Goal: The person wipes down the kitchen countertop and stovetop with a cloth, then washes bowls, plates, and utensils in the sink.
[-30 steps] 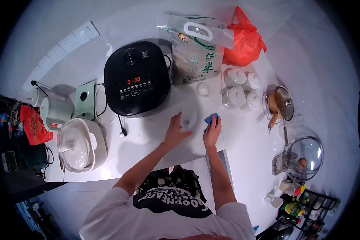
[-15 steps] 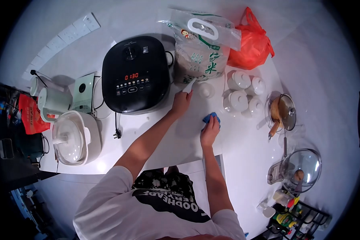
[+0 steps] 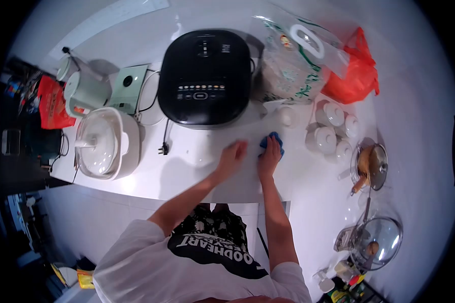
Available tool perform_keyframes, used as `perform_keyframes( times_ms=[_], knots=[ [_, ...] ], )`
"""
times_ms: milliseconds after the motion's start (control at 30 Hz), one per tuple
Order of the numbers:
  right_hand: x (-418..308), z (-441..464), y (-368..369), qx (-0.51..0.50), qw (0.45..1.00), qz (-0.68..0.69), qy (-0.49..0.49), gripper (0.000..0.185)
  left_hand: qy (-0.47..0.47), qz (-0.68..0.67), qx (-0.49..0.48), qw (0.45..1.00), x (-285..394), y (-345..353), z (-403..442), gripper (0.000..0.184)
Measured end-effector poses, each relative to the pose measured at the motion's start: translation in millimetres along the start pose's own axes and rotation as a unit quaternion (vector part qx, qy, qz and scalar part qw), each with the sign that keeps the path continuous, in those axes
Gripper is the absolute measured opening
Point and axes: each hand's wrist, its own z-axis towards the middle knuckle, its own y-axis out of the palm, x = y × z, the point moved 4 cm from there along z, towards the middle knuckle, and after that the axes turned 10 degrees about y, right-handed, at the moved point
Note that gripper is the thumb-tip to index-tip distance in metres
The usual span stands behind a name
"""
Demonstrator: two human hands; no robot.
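My right hand (image 3: 271, 156) presses a crumpled blue cloth (image 3: 274, 140) onto the white countertop (image 3: 187, 169). To its left, my left hand (image 3: 231, 160) hovers over the counter with curled fingers; nothing shows in it, though the fingertips are slightly blurred. Beyond both hands stands a black rice cooker (image 3: 205, 76), its lid down. A clear bag of rice (image 3: 290, 76) with a white handle leans at the back, and a small white round container (image 3: 288, 117) stands before it. A flat white piece (image 3: 272, 105) lies at the bag's foot.
White lidded jars (image 3: 324, 140) stand right of the cloth, near a red plastic bag (image 3: 356, 76). A pan with a glass lid (image 3: 371, 166) is farther right. On the left are a white lidded pot (image 3: 106, 144), kettle (image 3: 83, 93), green scale (image 3: 129, 88) and loose plug (image 3: 163, 148).
My left hand has let go of the white piece by the rice bag and drawn back toward me. The cloth remains under my right hand. The view has shifted, and the cooker's red digits no longer show.
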Motion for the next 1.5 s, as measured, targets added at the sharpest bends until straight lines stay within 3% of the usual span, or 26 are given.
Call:
perform_keyframes(
  times_ms=[67, 167, 233, 267, 367, 433, 467, 700, 800, 900, 967, 1000, 1033, 1067, 1167, 1200, 1367, 1467, 1500],
  knots=[
    [-29, 4, 14, -0.055, 0.998, 0.018, -0.024, 0.047, -0.055, -0.074, -0.026, 0.995, -23, -13, -58, 0.021],
    [-59, 0, 44, -0.102, 0.989, 0.077, -0.075, 0.049, -0.024, 0.097, 0.068, 0.993, -45, -58, -104, 0.025],
    [-79, -6, 60, -0.154, 0.975, 0.116, -0.107, 0.047, 0.057, 0.258, 0.186, 0.946, -41, -93, -98, 0.029],
    [-87, -10, 73, -0.167, 0.964, 0.153, -0.140, 0.045, 0.009, 0.242, 0.205, 0.948, -49, -104, -94, 0.039],
    [-119, -22, 82, -0.176, 0.965, 0.146, -0.125, 0.044, 0.025, 0.286, 0.224, 0.932, -64, -122, -73, 0.030],
    [-130, -23, 86, -0.197, 0.955, 0.169, -0.147, 0.041, 0.012, 0.204, 0.166, 0.965, -77, -129, -62, 0.018],
    [-135, -23, 88, -0.208, 0.946, 0.189, -0.161, 0.040, 0.029, 0.202, 0.189, 0.961, -78, -130, -61, 0.011],
    [-170, -51, 109, -0.316, 0.880, 0.275, -0.225, 0.033, -0.011, 0.122, 0.200, 0.972, -81, -142, -108, 0.015],
    [-170, -71, 104, -0.389, 0.851, 0.302, -0.180, 0.029, 0.004, 0.127, 0.225, 0.966, -81, -151, -120, 0.017],
    [-149, -62, 95, -0.289, 0.902, 0.315, 0.065, 0.028, -0.017, 0.127, 0.240, 0.962, -81, -163, -124, 0.018],
    [-143, -49, 93, -0.091, 0.949, 0.301, 0.029, 0.033, -0.070, 0.093, 0.209, 0.971, -75, -166, -134, 0.017],
    [-148, -44, 97, -0.056, 0.968, 0.233, -0.074, 0.039, -0.110, 0.058, 0.173, 0.977, -68, -166, -143, 0.016],
    [-155, -44, 105, -0.058, 0.977, 0.185, -0.090, 0.042, -0.150, 0.024, 0.137, 0.979, -67, -164, -153, 0.017],
    [-161, -47, 112, -0.060, 0.983, 0.136, -0.106, 0.045, -0.169, -0.108, 0.077, 0.977, -80, -152, -168, 0.018],
    [-174, -51, 122, -0.088, 0.977, 0.096, -0.167, 0.047, -0.257, -0.429, -0.064, 0.864, -84, -122, -218, 0.024],
    [-178, -51, 122, -0.101, 0.971, 0.099, -0.191, 0.046, -0.292, -0.483, -0.071, 0.822, -85, -114, -234, 0.026],
    [-213, -44, 134, -0.160, 0.938, 0.156, -0.265, 0.045, -0.391, -0.690, -0.093, 0.602, -108, -84, -268, 0.036],
    [-217, -35, 138, -0.214, 0.905, 0.216, -0.299, 0.040, -0.343, -0.778, -0.046, 0.524, -126, -80, -256, 0.040],
    [-215, -36, 139, -0.249, 0.890, 0.237, -0.301, 0.038, -0.339, -0.775, -0.049, 0.531, -124, -80, -254, 0.040]
  ],
)
